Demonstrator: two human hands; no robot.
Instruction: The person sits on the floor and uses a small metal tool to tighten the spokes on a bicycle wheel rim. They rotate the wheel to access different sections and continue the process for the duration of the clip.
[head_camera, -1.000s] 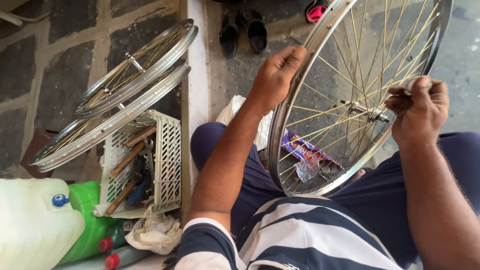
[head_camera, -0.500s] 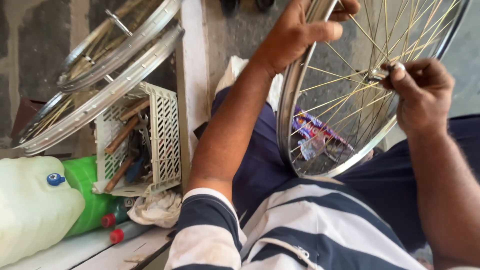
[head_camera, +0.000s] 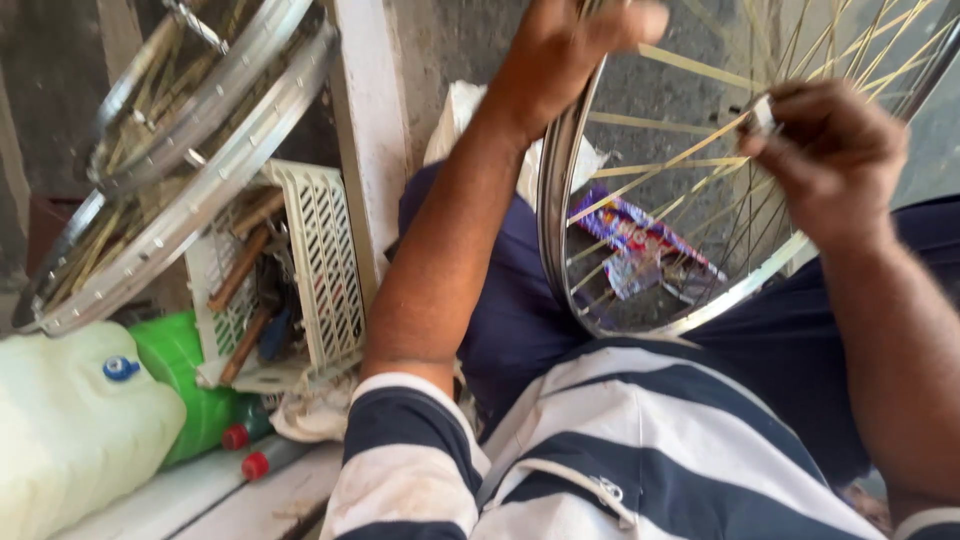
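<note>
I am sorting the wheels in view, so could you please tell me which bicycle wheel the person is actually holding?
The spoked wheel resting upright on the person's lap: the left hand grips its rim and the right hand pinches its spokes. The two stacked rims beside the crate are untouched.

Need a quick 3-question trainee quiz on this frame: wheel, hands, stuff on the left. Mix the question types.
1. True or false: the left hand holds the rim of the spoked wheel.
2. What does the right hand pinch? A) small metal tool at a spoke B) red bottle cap C) rag
3. What lies in the white crate left of the person?

Key:
1. True
2. A
3. Hand tools, some with wooden handles
</note>
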